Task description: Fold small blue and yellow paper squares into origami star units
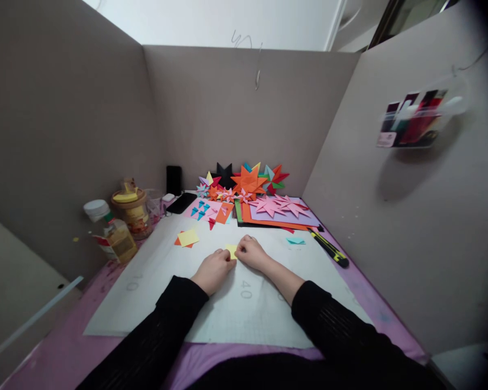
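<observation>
Grey "10" (132,283) on the white sheet's (228,319) left part, grey "40" (246,290) near its middle, bottle label (104,247) unreadable.

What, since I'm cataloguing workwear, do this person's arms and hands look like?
The left sleeve and right sleeve are black with faint lines; the left ends near the wrist, the right partway up the forearm. The left hand and right hand are ungloved.

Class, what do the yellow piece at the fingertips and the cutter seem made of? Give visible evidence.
Yellow piece: probably matte paper; looks thin, without shine.
Cutter: its handle seems smooth, hard plastic, judging by its rigid yellow-and-black body; gloss unclear.
</observation>
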